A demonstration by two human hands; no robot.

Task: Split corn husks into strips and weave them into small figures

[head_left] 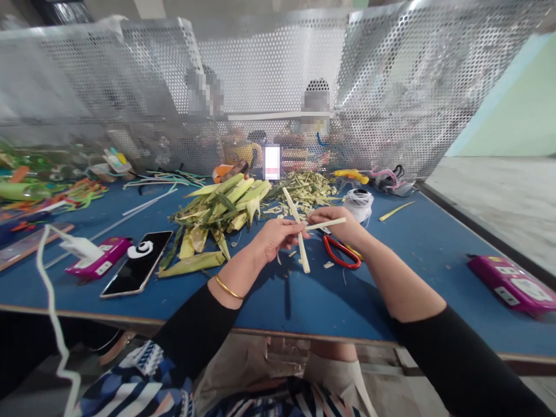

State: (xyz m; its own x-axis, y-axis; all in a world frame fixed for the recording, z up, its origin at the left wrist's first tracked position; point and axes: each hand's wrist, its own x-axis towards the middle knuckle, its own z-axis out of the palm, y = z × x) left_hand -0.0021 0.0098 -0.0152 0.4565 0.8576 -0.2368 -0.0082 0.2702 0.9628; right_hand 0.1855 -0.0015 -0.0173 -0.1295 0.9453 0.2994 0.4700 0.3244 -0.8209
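The blue worktop (325, 310) spans the scene from its brown near edge. Above its middle, the left hand (278, 236) has its grip closed on crossed corn-husk strips (303, 255); the right hand (341, 226) is just beside them, its grip impossible to tell. Farther lies a corn-husk heap (234, 200), then perforated metal screening (269, 69); far right, a pale green wall (515, 104).

Black phone (134, 273), two magenta boxes (512, 284), perforated panel (264, 75)

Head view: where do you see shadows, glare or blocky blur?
Head view: a dark shadow lies on the blue table below the left hand; head view: the bright upright rectangle is washed out white; head view: two pixelated patches hide parts of the perforated screen.
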